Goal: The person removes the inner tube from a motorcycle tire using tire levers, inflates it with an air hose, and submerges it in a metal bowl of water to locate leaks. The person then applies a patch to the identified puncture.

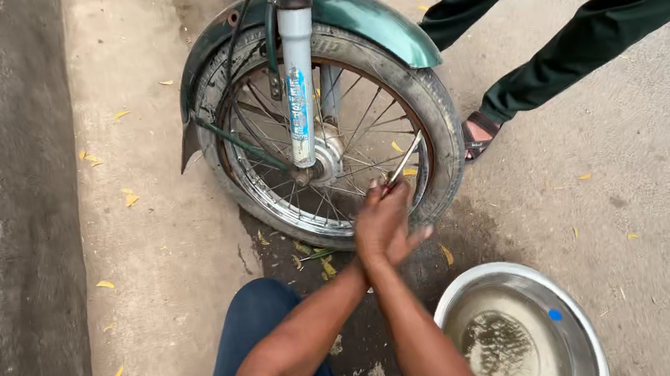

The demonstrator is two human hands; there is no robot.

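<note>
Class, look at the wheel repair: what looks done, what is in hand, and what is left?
Done: a basin of water stands ready beside the wheel. In hand: both hands meet at the rim, working a thin metal tool at the tyre. Left: the tyre is not yet off the rim, and no tube shows.

Matt, dusty rubber tyre (pixel 437 114); glossy green metal mudguard (pixel 368 15); shiny steel spokes (pixel 365 119); polished metal bowl (pixel 582 328); rough concrete ground (pixel 661 171).

Both arms extended, left hand (pixel 378 227) over right hand (pixel 396 206) (overlapping).
</note>
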